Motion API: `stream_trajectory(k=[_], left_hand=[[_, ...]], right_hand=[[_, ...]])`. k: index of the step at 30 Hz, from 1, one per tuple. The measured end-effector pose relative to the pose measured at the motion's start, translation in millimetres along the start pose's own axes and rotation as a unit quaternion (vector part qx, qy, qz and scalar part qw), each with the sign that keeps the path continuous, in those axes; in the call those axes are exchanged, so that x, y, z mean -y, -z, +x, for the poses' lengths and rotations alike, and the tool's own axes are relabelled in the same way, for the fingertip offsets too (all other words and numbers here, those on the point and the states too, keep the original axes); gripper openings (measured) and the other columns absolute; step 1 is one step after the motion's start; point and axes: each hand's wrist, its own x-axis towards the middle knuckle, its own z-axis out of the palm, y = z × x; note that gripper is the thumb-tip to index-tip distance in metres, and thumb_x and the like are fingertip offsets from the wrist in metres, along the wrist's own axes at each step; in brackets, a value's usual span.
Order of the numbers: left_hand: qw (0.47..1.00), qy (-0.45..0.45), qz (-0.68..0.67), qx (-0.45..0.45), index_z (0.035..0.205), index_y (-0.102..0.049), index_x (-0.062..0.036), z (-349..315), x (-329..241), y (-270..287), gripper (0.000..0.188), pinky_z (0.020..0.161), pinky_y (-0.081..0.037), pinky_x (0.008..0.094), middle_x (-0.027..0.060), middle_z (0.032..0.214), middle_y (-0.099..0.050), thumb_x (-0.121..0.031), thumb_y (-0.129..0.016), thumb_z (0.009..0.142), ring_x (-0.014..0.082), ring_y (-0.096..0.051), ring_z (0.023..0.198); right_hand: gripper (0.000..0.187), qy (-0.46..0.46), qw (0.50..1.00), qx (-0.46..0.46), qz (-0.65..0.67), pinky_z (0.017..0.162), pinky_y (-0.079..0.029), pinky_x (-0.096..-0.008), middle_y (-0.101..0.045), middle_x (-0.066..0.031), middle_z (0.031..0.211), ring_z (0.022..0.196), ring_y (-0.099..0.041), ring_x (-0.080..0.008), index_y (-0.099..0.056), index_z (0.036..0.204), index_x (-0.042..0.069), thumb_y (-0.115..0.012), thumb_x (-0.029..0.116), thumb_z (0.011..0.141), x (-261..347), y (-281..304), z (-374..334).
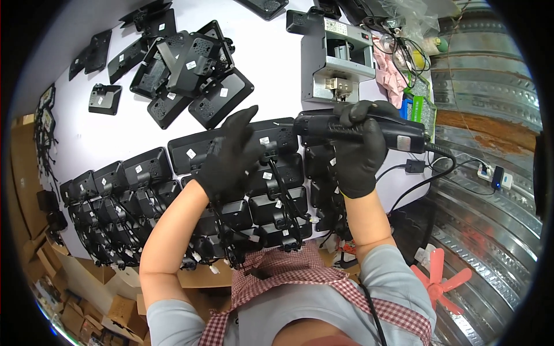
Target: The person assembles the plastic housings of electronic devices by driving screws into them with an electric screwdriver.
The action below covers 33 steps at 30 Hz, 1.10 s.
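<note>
My right hand (359,164), in a black glove, grips a black electric screwdriver (326,126) held sideways. Its thin bit points left, above a long black plastic housing (182,151). My left hand (225,164), gloved too, is over the same housing with its fingers apart and partly blurred; whether it touches the surface I cannot tell. Toward me, rows of black housings (147,170) lie on the white table (283,52), back side up, with cables (283,187) and white plugs trailing from them.
A grey metal screw feeder (314,66) stands at the back right, near pink cloth (391,75). Loose black housings (222,101) are piled at the back left. The screwdriver's cord (444,155) hangs off the right side, close to a power strip (499,176) and a pink fan (437,285).
</note>
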Motion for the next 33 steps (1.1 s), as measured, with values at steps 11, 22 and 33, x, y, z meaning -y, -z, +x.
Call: stream_trajectory(k=[11,22,33], left_hand=[[0.92,0.229,-0.317,-0.04,0.113,-0.064,0.0012,5.5,-36.4,-23.9,0.028,0.07,-0.05,0.0229,0.0042,0.09,-0.068,-0.021,-0.064,0.096,0.0076,-0.06,0.077],[0.843,0.202,-0.497,-0.036,0.121,-0.057,-0.0009,-0.3,-27.6,-31.1,0.026,0.074,-0.051,0.0247,0.0023,0.088,-0.062,-0.015,-0.058,0.1,0.0085,-0.059,0.078],[0.892,0.2,-0.4,-0.063,0.111,-0.064,0.0031,0.6,-31.6,-28.0,0.024,0.067,-0.051,0.0232,0.0062,0.088,-0.068,-0.012,-0.067,0.093,0.0093,-0.062,0.074]], right_hand=[[0.031,0.034,0.997,-0.039,0.063,0.1,-0.04,-0.0431,-0.051,-0.0026,0.09,0.082,-0.049,-0.0157,-0.053,0.121,0.02,-0.059,0.014,0.091,25.4,-25.0,-6.1],[0.031,0.033,0.996,-0.04,0.075,0.097,-0.04,-0.0419,-0.047,-0.0025,0.089,0.079,-0.047,-0.0142,-0.052,0.12,0.019,-0.06,0.016,0.09,32.3,-26.9,-8.0],[0.029,0.005,0.997,-0.049,0.067,0.097,-0.041,-0.0438,-0.049,-0.0029,0.09,0.081,-0.048,-0.0148,-0.052,0.121,0.018,-0.057,0.015,0.092,35.7,-24.7,-9.2]])
